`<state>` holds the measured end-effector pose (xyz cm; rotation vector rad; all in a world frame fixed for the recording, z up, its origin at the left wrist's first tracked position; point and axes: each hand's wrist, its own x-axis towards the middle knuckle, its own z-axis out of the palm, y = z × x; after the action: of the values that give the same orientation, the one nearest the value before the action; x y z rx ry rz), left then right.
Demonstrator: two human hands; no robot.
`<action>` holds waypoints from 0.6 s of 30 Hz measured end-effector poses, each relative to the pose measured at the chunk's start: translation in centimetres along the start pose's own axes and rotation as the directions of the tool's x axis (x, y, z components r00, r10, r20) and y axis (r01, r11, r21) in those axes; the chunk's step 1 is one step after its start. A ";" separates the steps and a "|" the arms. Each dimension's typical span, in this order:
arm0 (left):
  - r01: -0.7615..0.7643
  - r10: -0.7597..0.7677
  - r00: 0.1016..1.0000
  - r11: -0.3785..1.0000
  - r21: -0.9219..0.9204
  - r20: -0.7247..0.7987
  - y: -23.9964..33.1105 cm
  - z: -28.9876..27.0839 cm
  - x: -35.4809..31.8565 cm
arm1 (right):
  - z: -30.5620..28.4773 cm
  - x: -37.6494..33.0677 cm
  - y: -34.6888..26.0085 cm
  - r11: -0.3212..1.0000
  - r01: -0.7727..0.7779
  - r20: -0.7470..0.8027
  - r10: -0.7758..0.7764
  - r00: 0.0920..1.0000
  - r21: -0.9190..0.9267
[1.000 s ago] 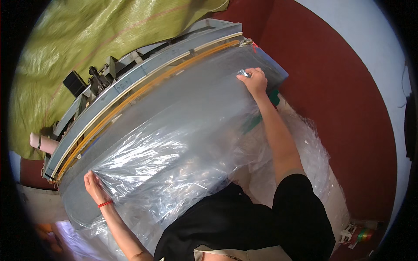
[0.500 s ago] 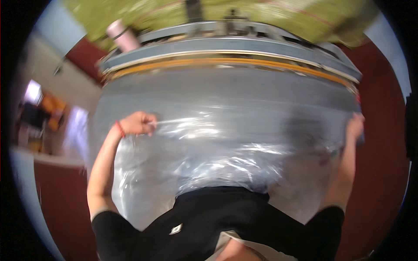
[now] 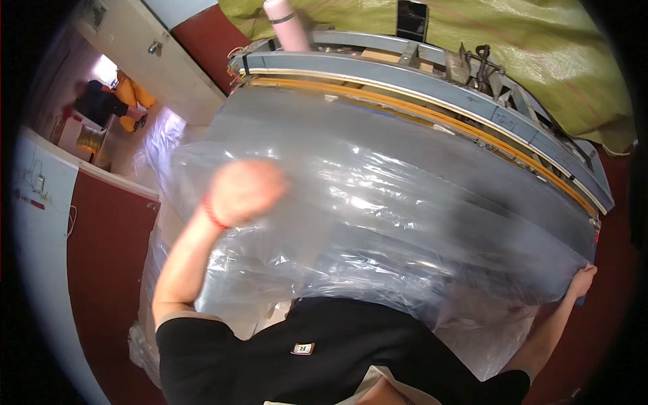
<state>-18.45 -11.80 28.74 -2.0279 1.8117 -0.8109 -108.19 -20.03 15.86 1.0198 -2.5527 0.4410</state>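
Note:
A wide sheet of clear plastic film (image 3: 378,202) lies over the grey worktable (image 3: 283,111) and hangs in shiny folds down to my body. My left hand (image 3: 248,192), with a red band at its wrist, is over the film on the left; motion smears its fingers, so what it holds, if anything, is hidden. Far to the right, my right hand (image 3: 582,279) has its fingers pinched on the film's edge at the table's right side.
A blue-grey metal beam (image 3: 378,72) with an orange strip (image 3: 405,106) spans the table's far side. Behind it are a pink bottle (image 3: 289,27), a metal clamp (image 3: 480,67) and a yellow-green woven sheet (image 3: 540,40). Another person (image 3: 101,102) is beyond the open door (image 3: 135,40) at left.
My view has turned, so the table and beam now slope down to the right. My left hand has moved inward over the film and blurs; my right hand stays at the film's right edge.

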 end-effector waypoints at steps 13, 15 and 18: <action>-0.087 -0.106 0.952 0.804 -0.588 -0.286 3.1 7.9 2.7 | 1.1 0.9 1.2 1.000 -0.007 -0.001 0.007 1.000 -0.029; -0.068 -0.199 0.926 0.747 -0.661 -0.320 3.4 9.4 4.0 | 1.8 1.4 1.8 0.999 -0.013 0.006 0.014 1.000 -0.038; 0.040 -0.254 0.947 0.697 -0.716 -0.194 3.7 9.6 5.4 | 2.5 1.7 2.8 0.999 -0.024 0.004 0.024 1.000 0.044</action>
<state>-15.49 -19.00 20.11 -2.6657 2.4190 -0.4810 -111.83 -20.15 13.92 1.0065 -2.5713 0.5045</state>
